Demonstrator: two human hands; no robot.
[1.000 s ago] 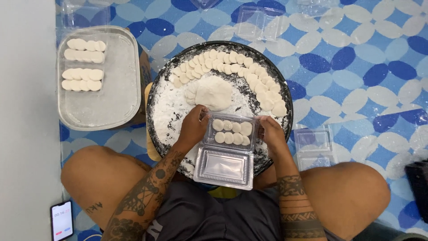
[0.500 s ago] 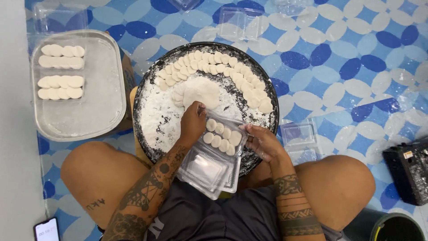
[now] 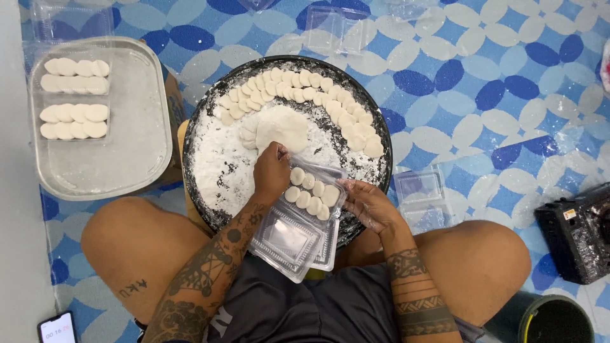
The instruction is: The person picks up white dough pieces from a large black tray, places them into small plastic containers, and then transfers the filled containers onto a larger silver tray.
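A clear hinged box (image 3: pixel 304 219) lies tilted over the near rim of the pan (image 3: pixel 210 209), its far half filled with two rows of white dough rounds (image 3: pixel 311 194) and its open lid hanging down toward the person's lap. The left hand (image 3: pixel 272 174) sits at the box's left far corner, fingers curled downward against the edge of the filled half and the nearest rounds; whether they pinch the plastic or only press on it is hard to tell from above. The right hand (image 3: pixel 370 206) is on the box's right side, its fingers bent and closed on the right edge of the tray, with the thumb side toward the rounds. So the box lies between the two hands, held from both sides.

The pan is black and dusted with flour, with a flat sheet of dough (image 3: pixel 283 127) near its middle and an arc of more rounds (image 3: pixel 318 95) along its far and right rim. Left of the pan stands a grey tray (image 3: pixel 140 140) bearing two filled boxes (image 3: pixel 73 101). Right of the pan an empty box (image 3: pixel 419 190) lies on the blue patterned floor (image 3: pixel 483 95). Further right of the pan sits a black device (image 3: pixel 575 235).
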